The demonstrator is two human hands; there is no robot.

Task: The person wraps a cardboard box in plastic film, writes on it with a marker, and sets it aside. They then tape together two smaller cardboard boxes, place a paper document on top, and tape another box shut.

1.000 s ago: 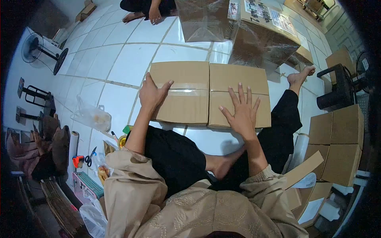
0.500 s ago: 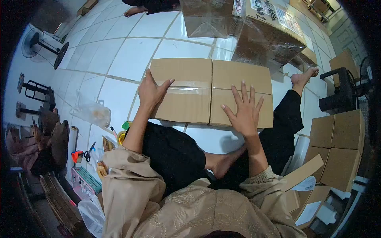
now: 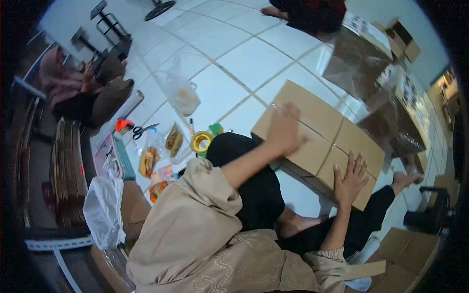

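Note:
A closed cardboard box lies on the floor tiles in front of my crossed legs. My right hand rests flat on its right part, fingers spread. Smeared by motion, my left hand overlaps the box's left part, so its fingers do not show clearly. A seam and a crease cross the box's top face. On the floor left of my knee sits a yellow tape roll, the nearest small item to my left arm.
Scissors, an orange-red tool, a pink-and-green basket and wrapped snacks lie to the left. Plastic-wrapped boxes stand at back right. One person sits at far left; another sits at the back.
The view has swung left, so the box appears lower and further right, turned at an angle. My left hand is now blurred over the box; my right hand stays flat on it.

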